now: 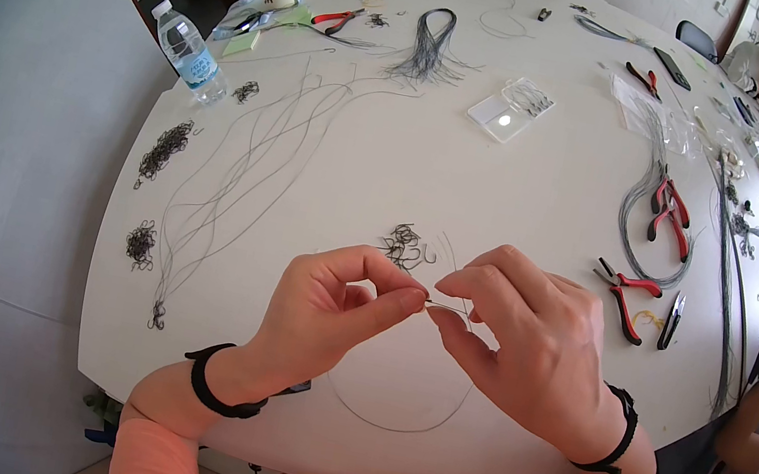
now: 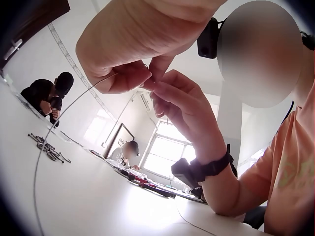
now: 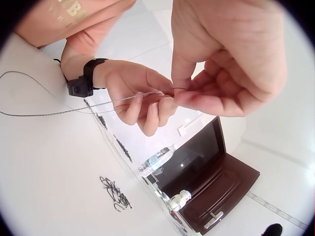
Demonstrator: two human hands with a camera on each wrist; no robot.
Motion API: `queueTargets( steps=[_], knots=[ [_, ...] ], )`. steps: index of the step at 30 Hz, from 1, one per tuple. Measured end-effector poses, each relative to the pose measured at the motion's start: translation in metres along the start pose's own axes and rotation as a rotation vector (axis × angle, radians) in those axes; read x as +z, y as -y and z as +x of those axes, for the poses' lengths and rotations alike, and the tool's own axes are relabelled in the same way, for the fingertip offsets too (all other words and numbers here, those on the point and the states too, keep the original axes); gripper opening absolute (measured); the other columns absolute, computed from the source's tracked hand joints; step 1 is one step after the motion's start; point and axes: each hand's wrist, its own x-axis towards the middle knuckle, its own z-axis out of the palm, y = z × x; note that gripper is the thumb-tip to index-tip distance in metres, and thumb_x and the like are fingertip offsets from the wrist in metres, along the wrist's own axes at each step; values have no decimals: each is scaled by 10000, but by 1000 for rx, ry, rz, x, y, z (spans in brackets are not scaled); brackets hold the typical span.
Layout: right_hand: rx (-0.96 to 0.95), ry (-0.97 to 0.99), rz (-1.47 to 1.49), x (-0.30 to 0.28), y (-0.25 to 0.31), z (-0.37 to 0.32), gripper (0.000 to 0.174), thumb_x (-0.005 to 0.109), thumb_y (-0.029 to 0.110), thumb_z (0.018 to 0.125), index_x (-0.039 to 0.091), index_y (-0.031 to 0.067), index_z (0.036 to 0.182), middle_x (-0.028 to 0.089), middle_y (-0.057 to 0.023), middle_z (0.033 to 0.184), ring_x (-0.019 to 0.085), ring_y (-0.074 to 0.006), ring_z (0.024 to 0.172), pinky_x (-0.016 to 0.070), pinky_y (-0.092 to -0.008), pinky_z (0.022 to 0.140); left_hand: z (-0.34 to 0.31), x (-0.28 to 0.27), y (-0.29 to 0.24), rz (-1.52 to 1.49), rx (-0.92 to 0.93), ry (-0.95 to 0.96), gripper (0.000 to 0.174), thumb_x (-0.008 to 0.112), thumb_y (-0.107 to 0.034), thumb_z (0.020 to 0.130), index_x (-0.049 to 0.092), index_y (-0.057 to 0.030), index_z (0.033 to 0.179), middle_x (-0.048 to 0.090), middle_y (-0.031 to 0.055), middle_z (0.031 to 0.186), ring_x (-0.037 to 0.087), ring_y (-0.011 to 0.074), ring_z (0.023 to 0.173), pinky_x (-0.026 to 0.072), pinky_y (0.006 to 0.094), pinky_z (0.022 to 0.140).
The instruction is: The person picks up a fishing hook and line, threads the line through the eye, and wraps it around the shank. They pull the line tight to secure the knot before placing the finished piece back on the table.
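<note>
Both hands meet above the table's near side. My left hand (image 1: 328,297) pinches a small dark fish hook between thumb and forefinger; most of it is hidden, with a short dark end (image 1: 430,303) showing at the fingertips. Facing it, my right hand (image 1: 534,340) has thumb and forefinger curled around a thin grey line (image 1: 396,431), right at the hook's end. The line hangs in a wide loop below the hands. In the right wrist view the line (image 3: 59,113) runs up to the meeting fingertips. Just beyond the hands lies a small pile of fish hooks (image 1: 405,247).
More hook piles (image 1: 166,149) and long lines tied to hooks (image 1: 158,315) lie at left, near a water bottle (image 1: 190,56). At right are red-handled pliers (image 1: 628,296), cutters (image 1: 671,321) and bundled lines (image 1: 628,220). A clear box (image 1: 511,110) sits farther back. Other people sit around the table.
</note>
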Motion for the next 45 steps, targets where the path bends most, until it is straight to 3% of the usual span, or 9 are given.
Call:
queueTargets(
  steps=[1, 5, 7, 13, 20, 22, 33, 36, 45],
  knots=[
    [78, 60, 13, -5, 2, 1, 182, 791, 33, 746, 654, 89, 851, 633, -8, 790, 669, -162, 627, 488, -300, 514, 0, 0, 0, 0, 0, 0, 70, 711, -79, 951, 722, -18, 984, 705, -16, 857, 477, -21, 606, 359, 161, 521],
    [101, 113, 37, -12, 0, 1, 154, 774, 10, 771, 670, 71, 867, 646, -17, 808, 683, -156, 641, 500, -289, 529, -1, 0, -3, 13, -2, -8, 75, 714, -85, 948, 720, -17, 980, 706, -14, 860, 485, -18, 612, 364, 161, 529],
    [85, 46, 100, -10, -4, -1, 144, 745, 47, 806, 634, 59, 898, 595, -42, 802, 636, -228, 652, 486, -347, 540, 0, 0, -4, 19, -8, -6, 74, 712, -85, 949, 720, -17, 979, 707, -12, 863, 495, -15, 619, 374, 161, 536],
    [45, -53, 116, -14, -2, 3, 134, 698, -12, 847, 659, 49, 960, 617, -46, 807, 627, -239, 644, 497, -349, 549, 1, 3, -1, 38, 72, -43, 78, 710, -87, 947, 715, -14, 975, 723, 7, 900, 560, 8, 694, 435, 178, 603],
    [156, -123, 231, -16, 2, 4, 140, 724, 5, 832, 664, 46, 951, 607, -56, 756, 627, -244, 623, 491, -349, 539, 0, 0, -2, 95, 73, -25, 60, 715, -84, 942, 712, -31, 970, 723, 5, 914, 597, 25, 740, 451, 193, 617],
    [43, -4, 175, -19, -4, 1, 126, 740, 14, 815, 669, 48, 914, 610, -61, 759, 627, -246, 625, 485, -350, 533, -1, 0, -2, 116, 99, -14, 52, 721, -78, 937, 711, -37, 967, 721, 3, 918, 599, 26, 741, 449, 192, 614],
    [31, -8, 132, -18, 0, 0, 143, 767, 27, 774, 658, 48, 865, 576, -52, 749, 608, -235, 617, 475, -348, 528, -1, 2, 0, 217, 277, -17, 63, 757, -32, 890, 729, -71, 931, 690, -15, 905, 608, 52, 761, 418, 209, 574],
    [27, -3, 115, -19, 0, 0, 151, 767, 22, 761, 653, 50, 855, 564, -49, 747, 603, -229, 618, 473, -347, 526, -4, 1, -8, 275, 245, 23, 90, 688, 69, 899, 699, 6, 963, 676, 63, 937, 609, 108, 827, 460, 233, 696],
    [-12, 25, 78, -20, 1, -1, 161, 761, 16, 741, 646, 54, 848, 551, -43, 755, 603, -217, 641, 470, -348, 527, -4, 1, -7, 309, 261, 34, 100, 704, 62, 890, 714, -14, 954, 684, 42, 935, 595, 90, 808, 429, 221, 664]
  ],
)
